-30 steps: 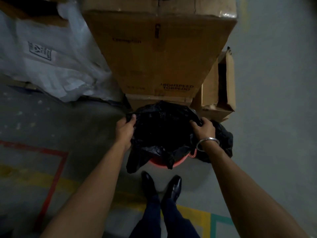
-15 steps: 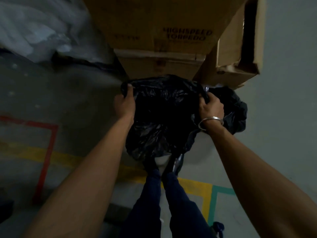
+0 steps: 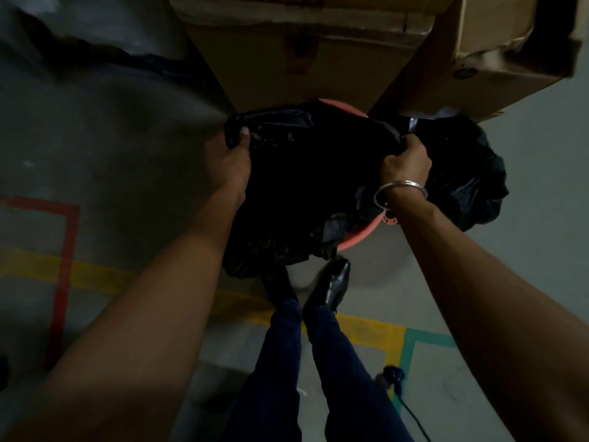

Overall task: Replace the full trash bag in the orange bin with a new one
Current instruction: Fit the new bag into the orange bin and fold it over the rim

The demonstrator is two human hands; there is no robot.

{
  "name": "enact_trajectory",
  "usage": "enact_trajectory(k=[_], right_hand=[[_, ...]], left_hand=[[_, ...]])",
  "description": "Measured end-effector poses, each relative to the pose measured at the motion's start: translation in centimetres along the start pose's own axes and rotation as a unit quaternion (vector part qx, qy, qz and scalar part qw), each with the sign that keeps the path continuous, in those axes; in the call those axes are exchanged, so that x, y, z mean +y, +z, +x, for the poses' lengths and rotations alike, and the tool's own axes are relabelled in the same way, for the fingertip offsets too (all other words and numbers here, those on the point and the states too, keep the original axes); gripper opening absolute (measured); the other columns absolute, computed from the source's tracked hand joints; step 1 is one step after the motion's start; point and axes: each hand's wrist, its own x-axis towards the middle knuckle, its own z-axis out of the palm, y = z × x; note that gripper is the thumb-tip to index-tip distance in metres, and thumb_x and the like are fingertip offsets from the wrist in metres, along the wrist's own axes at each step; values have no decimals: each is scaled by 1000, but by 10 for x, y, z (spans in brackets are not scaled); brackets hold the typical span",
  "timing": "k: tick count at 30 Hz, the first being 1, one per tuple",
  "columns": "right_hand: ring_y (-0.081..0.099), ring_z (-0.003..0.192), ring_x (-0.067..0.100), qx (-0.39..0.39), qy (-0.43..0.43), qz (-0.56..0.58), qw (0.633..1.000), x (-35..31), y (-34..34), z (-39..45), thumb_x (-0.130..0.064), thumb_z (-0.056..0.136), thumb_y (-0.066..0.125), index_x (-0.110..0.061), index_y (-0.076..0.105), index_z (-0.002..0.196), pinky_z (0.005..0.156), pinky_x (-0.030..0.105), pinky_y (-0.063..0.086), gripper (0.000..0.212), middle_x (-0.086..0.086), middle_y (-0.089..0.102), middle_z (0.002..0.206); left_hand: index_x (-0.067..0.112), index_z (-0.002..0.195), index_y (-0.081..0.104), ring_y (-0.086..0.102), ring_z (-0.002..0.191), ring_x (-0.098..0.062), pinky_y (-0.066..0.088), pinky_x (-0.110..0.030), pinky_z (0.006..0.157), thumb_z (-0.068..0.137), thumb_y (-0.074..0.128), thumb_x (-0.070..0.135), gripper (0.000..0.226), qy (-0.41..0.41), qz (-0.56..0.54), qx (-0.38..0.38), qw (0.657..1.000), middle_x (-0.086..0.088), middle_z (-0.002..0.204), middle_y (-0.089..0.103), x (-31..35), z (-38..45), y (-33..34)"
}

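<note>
A person stands over the orange bin (image 3: 352,238), whose rim shows only as a short arc at the near right and a sliver at the far side (image 3: 338,103); the rest lies under a black trash bag (image 3: 302,186) held spread above its mouth. The left hand (image 3: 228,165) is closed on the bag's far-left edge, thumb pinching a fold of film, and the right hand (image 3: 406,162), a steel bangle (image 3: 400,193) on its wrist, is fisted on the far-right edge. A second bulging black bag (image 3: 468,173) sits just right of the bin, touching or nearly touching it; whether it is the removed full bag cannot be confirmed, though its swollen shape suggests so. Compared with a second ago, the hands have drawn farther apart and the sheet is pulled wider and tauter, while half a second ago it hung lower over the shoes (image 3: 328,285). This reads as the liner being opened out and aligned with the rim, so the task appears past removal and into fitting. The bag mouth is not yet cuffed over the rim. Stacked cardboard boxes (image 3: 306,59) stand close behind the bin, and coloured floor tape (image 3: 67,237) marks the grey floor to the near left.
</note>
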Motion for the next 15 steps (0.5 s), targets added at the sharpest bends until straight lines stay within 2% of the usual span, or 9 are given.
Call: enact_trajectory(k=[2, 4, 6, 8, 10, 12, 15], right_hand=[[60, 94, 36, -9, 19, 40, 999, 4, 12, 9, -13, 80, 45, -8, 58, 105, 67, 27, 33, 28, 17, 64, 98], [61, 90, 33, -17, 5, 68, 998, 8, 22, 15, -31, 83, 53, -9, 54, 105, 67, 27, 36, 32, 8, 60, 90], [62, 88, 26, -20, -44, 64, 997, 12, 28, 17, -54, 77, 59, -13, 48, 105, 67, 30, 42, 51, 2, 60, 92], [63, 90, 24, -25, -81, 34, 996, 16, 34, 24, -64, 73, 59, -16, 47, 106, 73, 36, 50, 60, 3, 64, 101], [64, 93, 25, -33, -92, 19, 995, 21, 38, 36, -56, 79, 58, -17, 51, 105, 79, 40, 53, 48, 5, 67, 103], [65, 96, 26, -51, -74, 39, 995, 24, 43, 54, -41, 86, 55, -16, 60, 104, 83, 39, 53, 32, 7, 69, 102], [65, 100, 29, -73, -47, 31, 996, 27, 52, 77, -34, 88, 50, -16, 67, 108, 83, 34, 49, 32, 11, 70, 104]], left_hand=[[14, 108, 70, 58, 91, -11, 45, -21, 75, 91, 65, 36, 28, -4, 0, 5, 1000, 8, 91, 57, -9, 10, 10], [21, 96, 67, 62, 88, -14, 48, -24, 74, 87, 68, 40, 21, -28, -9, 13, 999, 9, 85, 59, -17, 22, 19], [18, 106, 67, 60, 92, -14, 48, -25, 78, 85, 68, 47, 36, -49, -18, 17, 998, 8, 92, 57, -22, 31, 25], [9, 122, 64, 52, 93, -10, 40, -21, 78, 85, 67, 50, 55, -35, 6, 43, 998, 7, 99, 51, -25, 42, 30], [9, 124, 63, 46, 92, -10, 34, -21, 78, 87, 63, 53, 58, -22, 49, 52, 997, 5, 101, 49, -26, 52, 34], [19, 113, 63, 50, 89, -11, 36, -22, 75, 87, 61, 56, 45, -31, 67, 26, 997, 8, 91, 49, -27, 64, 42], [26, 92, 55, 49, 74, -11, 38, -23, 58, 88, 56, 60, 35, -23, 118, 2, 993, 7, 82, 48, -28, 82, 55]])
